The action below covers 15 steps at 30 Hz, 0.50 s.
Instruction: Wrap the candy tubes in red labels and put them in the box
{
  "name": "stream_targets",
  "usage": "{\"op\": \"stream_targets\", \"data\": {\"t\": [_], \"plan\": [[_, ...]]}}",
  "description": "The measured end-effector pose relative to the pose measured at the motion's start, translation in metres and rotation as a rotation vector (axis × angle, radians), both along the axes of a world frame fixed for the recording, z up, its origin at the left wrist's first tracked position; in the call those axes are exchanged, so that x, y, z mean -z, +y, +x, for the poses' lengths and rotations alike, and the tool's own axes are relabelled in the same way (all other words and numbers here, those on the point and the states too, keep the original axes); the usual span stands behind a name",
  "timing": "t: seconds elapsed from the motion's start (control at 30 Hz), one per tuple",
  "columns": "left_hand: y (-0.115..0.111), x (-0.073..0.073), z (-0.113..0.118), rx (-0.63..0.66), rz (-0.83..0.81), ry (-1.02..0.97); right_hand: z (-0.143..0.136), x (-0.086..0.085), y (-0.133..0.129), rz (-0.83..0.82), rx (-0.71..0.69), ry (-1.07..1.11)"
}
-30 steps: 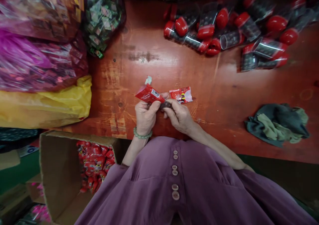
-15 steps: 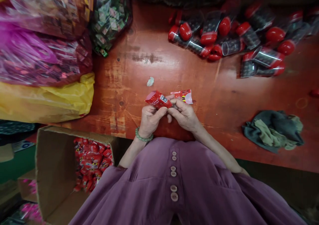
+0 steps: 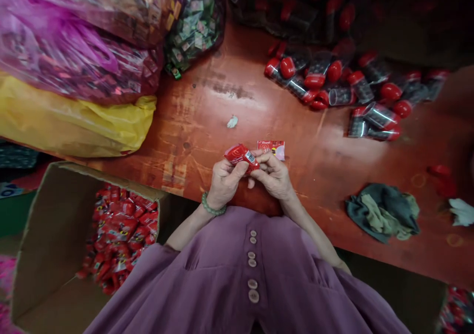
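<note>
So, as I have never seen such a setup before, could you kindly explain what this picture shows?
There is no machine: the picture comes from a camera worn on a person's head, looking forward and down. Their bare left hand grips a small red packet, and the right hand pinches its end. On the reddish table lie a flat red wrapper, a white scrap, red-capped clear tubes, a crumpled cloth and filled bags. Lower left, an open cardboard box contains more red packets.
</note>
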<state>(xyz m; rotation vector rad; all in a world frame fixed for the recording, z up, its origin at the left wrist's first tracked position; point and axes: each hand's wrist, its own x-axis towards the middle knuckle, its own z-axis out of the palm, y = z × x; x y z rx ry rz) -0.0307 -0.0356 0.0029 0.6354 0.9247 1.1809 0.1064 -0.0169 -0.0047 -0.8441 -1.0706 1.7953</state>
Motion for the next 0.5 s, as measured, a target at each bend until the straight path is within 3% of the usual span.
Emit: {"op": "stream_targets", "data": {"t": [0.27,0.43,0.5], "plan": [[-0.013,-0.003,-0.005,0.039,0.067,0.073,0.004,-0.001,-0.006,0.014,-0.022,0.034],[-0.017,-0.001,-0.009,0.007,0.091,0.113,-0.002,-0.003,-0.010,0.003,-0.075,0.049],[-0.022,-0.007,-0.014,-0.015,0.088,0.170,-0.009,-0.005,-0.012,0.013,-0.095,0.070]]}}
